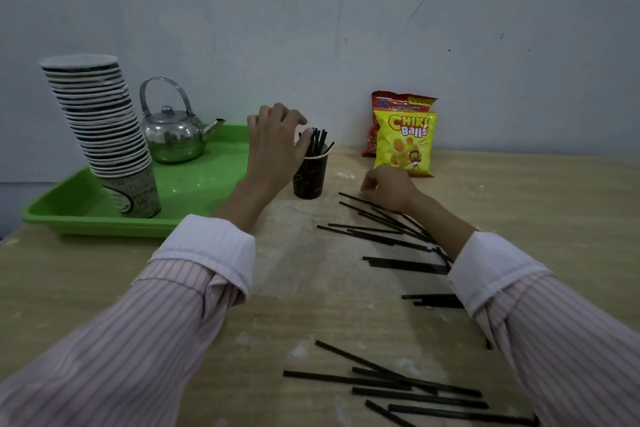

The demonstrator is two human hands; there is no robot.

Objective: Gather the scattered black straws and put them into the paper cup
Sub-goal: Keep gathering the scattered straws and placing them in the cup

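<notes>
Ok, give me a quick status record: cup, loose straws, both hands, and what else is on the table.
paper cup: dark, upright on the table, beside the green tray
straws in cup: a bunch standing up
loose straws: many flat on the table, one cluster by the right hand, another at the near edge
left hand: at the cup rim, thumb against the standing straws; grip unclear
right hand: fingers curled over the far end of the loose straws; grip hidden
other: cup stack and kettle on the tray; snack bags by the wall
</notes>
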